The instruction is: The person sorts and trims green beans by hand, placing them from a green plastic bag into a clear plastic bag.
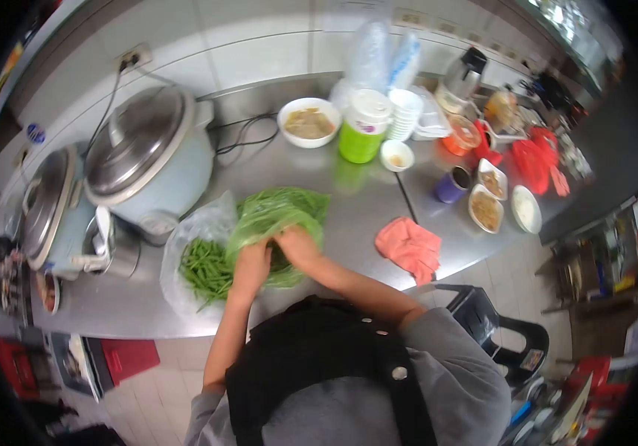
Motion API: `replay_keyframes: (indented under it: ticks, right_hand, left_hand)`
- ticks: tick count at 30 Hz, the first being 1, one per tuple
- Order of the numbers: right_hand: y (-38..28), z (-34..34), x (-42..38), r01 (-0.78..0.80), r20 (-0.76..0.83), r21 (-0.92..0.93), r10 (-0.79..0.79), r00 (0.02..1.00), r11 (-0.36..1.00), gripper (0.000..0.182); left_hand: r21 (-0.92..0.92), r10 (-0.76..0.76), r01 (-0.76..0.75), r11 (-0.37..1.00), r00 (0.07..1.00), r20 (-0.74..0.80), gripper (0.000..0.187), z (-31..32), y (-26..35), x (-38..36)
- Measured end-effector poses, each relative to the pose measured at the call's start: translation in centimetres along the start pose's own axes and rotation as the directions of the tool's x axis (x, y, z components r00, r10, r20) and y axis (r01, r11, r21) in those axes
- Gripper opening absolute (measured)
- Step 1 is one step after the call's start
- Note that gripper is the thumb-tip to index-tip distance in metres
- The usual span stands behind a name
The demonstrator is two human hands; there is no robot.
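Both hands in green bag (278,215) near counter (363,215) front edge: left hand (250,267) and right hand (297,245) curled, gripping its plastic. Green beans (206,269) piled on clear bag (200,223) beside; more remain inside, emptying looks partway.

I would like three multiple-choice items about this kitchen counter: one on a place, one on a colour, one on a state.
1. Where does the pink cloth lie?
A. right of the green bag
B. on a rice cooker
C. in the white bowl

2. What colour is the bag that both hands touch?
A. red
B. green
C. black

3. How do the two rice cookers stand?
A. lids open
B. lids shut
C. tipped over

Key: 1 A, it lies on the counter right of the bag. 2 B, left hand and right hand press green plastic. 3 B, both lids sit closed.
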State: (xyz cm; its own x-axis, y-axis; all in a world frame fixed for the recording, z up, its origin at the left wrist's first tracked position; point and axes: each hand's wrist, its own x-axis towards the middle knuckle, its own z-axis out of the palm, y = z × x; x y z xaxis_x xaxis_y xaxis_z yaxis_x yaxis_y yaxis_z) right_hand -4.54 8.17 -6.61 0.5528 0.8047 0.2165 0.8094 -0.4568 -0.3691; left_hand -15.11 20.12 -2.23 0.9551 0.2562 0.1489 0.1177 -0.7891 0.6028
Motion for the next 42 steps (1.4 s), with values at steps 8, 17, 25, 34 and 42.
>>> replay_keyframes:
  ticks: [8, 17, 25, 34, 42]
  right_hand:
    - [-0.2, -7.1, -1.2, -0.134, 0.075, 0.371, 0.114, 0.991, 0.919, 0.026]
    - [1.1, -8.9, -2.3, -0.185, 0.043, 0.541, 0.193, 0.98, 0.82, 0.025]
    - [-0.5, -9.3, -2.5, -0.12, -0.051, 0.231, 0.135, 0.99, 0.966, 0.019]
    - [-0.3, -8.2, -2.4, -0.258, 0.168, 0.684, 0.197, 0.966, 0.682, 0.014]
    - [-0.8, -8.9, -2.1, -0.32, 0.313, 0.869, 0.079, 0.946, 0.377, 0.015]
  left_hand:
    - [-0.063, 0.027, -0.029, 0.998, 0.999, -0.031, 0.037, -3.7, -0.3, 1.0]
    - [-0.053, -0.037, 0.038, 0.998, 0.999, 0.018, 0.019, -3.1, -0.2, 0.1]
    - [-0.081, -0.002, -0.001, 0.997, 0.999, -0.046, 0.014, -4.3, 0.8, -0.5]
    - [-0.66, -0.186, 0.078, 0.748, 0.978, -0.095, 0.016, -2.8, 1.6, -1.0]
    - [-0.977, -0.22, 0.158, 0.147, 0.968, 0.123, 0.023, -0.8, 1.5, -0.9]
